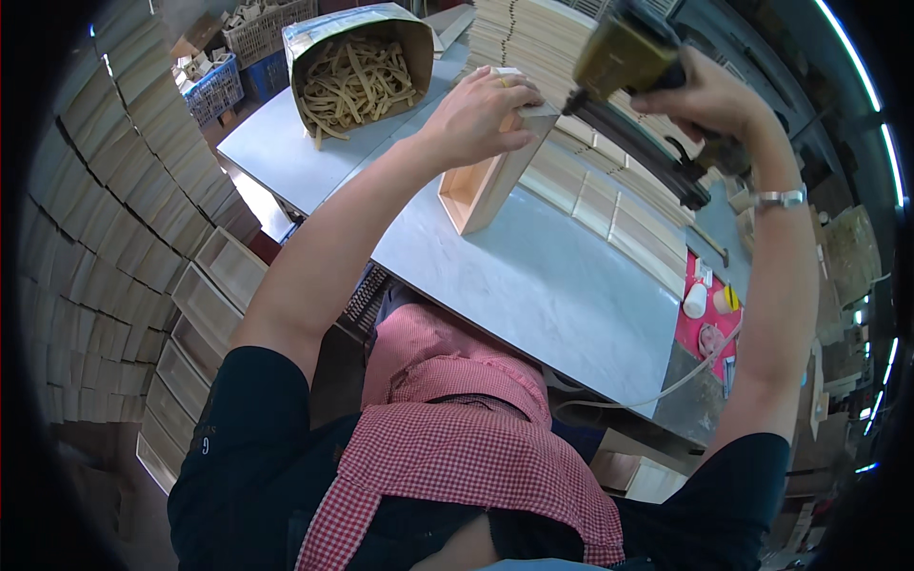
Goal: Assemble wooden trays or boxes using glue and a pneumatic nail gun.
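Note:
A shallow wooden box frame (495, 190) stands on its edge on the pale tabletop, tilted away from me. My left hand (484, 116) grips its upper end, thumb on the near side and fingers over the top. To the right, my right hand (709, 95) is wrapped around the handle of a nail gun (624, 57) with an olive body and a long dark magazine. The gun's dark nose is close to the frame's upper right corner; whether they touch I cannot tell.
Stacked wooden boards (543, 38) stand behind the table (533, 276). An open sack (314, 90) of wooden strips lies at the far left. Finished-looking frames (224, 271) and tall board stacks (105, 190) fill the left. A hammer (709, 245), a white bottle (695, 301) and an air hose (681, 381) lie right.

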Motion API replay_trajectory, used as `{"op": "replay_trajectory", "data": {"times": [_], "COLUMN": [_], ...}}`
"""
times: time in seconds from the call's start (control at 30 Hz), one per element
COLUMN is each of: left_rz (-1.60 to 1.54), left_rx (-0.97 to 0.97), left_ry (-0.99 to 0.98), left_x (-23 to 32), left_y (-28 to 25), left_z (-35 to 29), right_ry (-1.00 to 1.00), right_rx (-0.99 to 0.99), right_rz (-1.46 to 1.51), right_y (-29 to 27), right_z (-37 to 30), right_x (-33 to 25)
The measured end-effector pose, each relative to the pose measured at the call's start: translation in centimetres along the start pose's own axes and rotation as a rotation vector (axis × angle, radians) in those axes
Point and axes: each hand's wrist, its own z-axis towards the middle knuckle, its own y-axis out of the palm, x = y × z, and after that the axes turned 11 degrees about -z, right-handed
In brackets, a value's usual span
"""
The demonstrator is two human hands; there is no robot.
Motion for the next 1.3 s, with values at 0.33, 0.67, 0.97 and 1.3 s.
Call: {"op": "replay_trajectory", "data": {"times": [0.33, 0.67, 0.97, 1.3], "left_rz": [-0.081, -0.098, -0.569, -1.209], "left_rx": [0.227, 0.817, 0.179, 0.688], "left_ry": [0.074, -0.193, -0.922, -1.195], "left_x": [-0.1, 1.1, 0.7, -2.5], "left_y": [2.1, 6.8, 7.8, 2.3], "left_z": [-2.1, -4.0, -5.6, -6.9], "right_ry": [0.655, 1.079, 1.054, 0.815], "right_rx": [-0.053, -0.127, 0.032, 0.372], "right_rz": [0.068, -0.491, -0.384, 0.005], "right_y": [5.9, 22.9, 28.9, 28.0], "right_z": [-20.4, -39.4, -41.9, -34.7], "right_x": [8.8, 24.2, 26.4, 24.0]}}
